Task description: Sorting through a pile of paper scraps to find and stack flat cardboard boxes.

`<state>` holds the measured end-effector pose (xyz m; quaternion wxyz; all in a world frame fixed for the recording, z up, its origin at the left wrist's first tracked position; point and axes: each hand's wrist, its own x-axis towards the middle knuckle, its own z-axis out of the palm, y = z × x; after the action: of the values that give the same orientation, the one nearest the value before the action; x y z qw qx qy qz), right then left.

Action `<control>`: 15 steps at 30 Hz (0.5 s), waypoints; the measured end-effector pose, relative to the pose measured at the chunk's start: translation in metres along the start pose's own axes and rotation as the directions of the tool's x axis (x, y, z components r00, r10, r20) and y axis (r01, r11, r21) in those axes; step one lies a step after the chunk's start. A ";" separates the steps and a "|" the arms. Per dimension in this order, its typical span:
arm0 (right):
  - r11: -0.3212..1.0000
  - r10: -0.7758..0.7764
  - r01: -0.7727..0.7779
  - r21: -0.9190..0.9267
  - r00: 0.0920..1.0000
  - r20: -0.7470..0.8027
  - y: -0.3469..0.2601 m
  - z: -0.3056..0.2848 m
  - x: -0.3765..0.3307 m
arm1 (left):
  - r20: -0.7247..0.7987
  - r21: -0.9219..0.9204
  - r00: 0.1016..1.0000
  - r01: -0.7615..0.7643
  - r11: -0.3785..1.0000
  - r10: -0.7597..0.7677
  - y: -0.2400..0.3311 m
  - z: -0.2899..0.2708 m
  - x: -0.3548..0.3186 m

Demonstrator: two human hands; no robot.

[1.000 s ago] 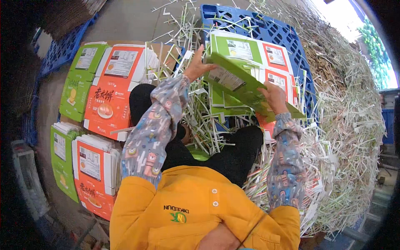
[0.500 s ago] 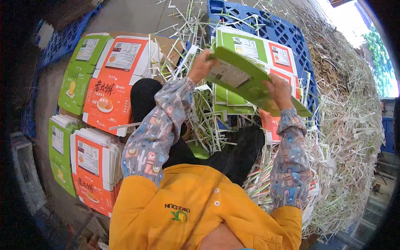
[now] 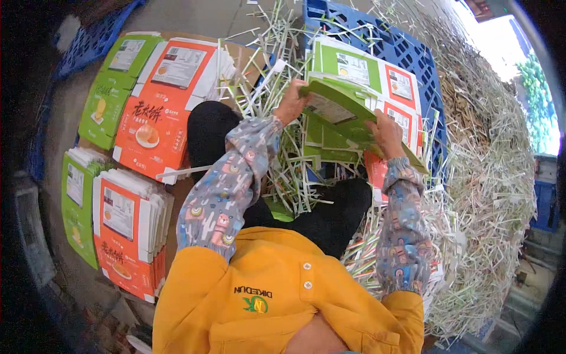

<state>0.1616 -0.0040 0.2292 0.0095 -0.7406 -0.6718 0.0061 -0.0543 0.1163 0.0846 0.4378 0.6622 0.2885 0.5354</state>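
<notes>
Both my hands grip green printed cardboard sheets [image 3: 361, 121], tilted with the right end lower. My left hand [image 3: 291, 102] is closed on the far left corner. My right hand [image 3: 387, 135] pinches the long edge toward the right, thumb on top. Whether it is one sheet or a thin bundle I cannot tell for certain. Just beneath and beyond lie a stack of green sheets [image 3: 328, 52] and a stack of orange sheets [image 3: 401, 81], partly hidden by the held piece.
A blue plastic pallet [image 3: 433, 79] bears the stacks. Paper strip offcuts [image 3: 298, 177] lie between my legs, and a large heap of shreds [image 3: 480, 194] rises at the right. On the left stand more green stacks [image 3: 121, 88] and orange stacks [image 3: 154, 127] on cardboard.
The green sheets have come down a little toward the stacks, with both hands still on them. My view has shifted slightly.
</notes>
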 end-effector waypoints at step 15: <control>0.963 0.159 0.040 0.265 0.712 -0.684 -0.002 -0.195 0.023 | 0.580 -0.188 0.781 0.405 0.895 -0.231 0.174 -0.062 -0.036</control>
<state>0.1661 0.0180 0.4244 0.3598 -0.7013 -0.5868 -0.1858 -0.1388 0.0242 0.2250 0.6823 0.6521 0.1757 0.2801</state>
